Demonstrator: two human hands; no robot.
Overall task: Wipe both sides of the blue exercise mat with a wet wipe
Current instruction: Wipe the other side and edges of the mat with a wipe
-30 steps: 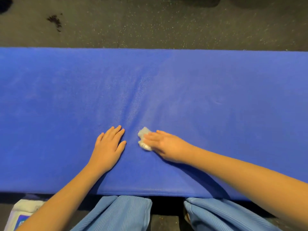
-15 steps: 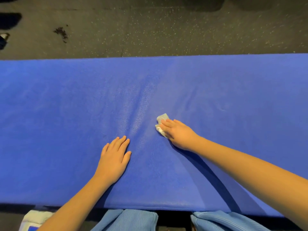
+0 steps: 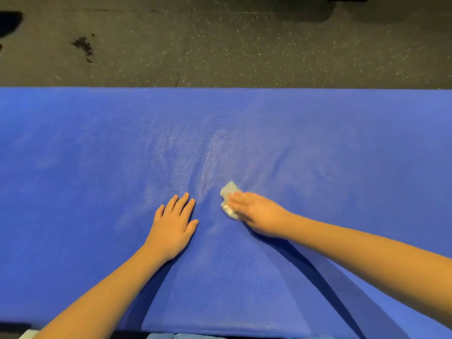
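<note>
Seen from the head: pressing a crumpled wet wipe (image 3: pixel 228 190) onto the middle of the blue exercise mat (image 3: pixel 342 143) with the right hand (image 3: pixel 259 214), fingers straight, blurred. Resting the left hand (image 3: pixel 172 228) just beside, flat, gripping nothing. Laid flat over speckled dark floor (image 3: pixel 220 45).

Single head-worn wide-angle view, steeply down, close over the blue mat (image 3: pixel 318 133), speckled floor (image 3: pixel 244 45) beyond.

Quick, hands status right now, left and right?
Left hand: open, flat on the blue mat.
Right hand: open, pressing the wet wipe flat onto the mat.
</note>
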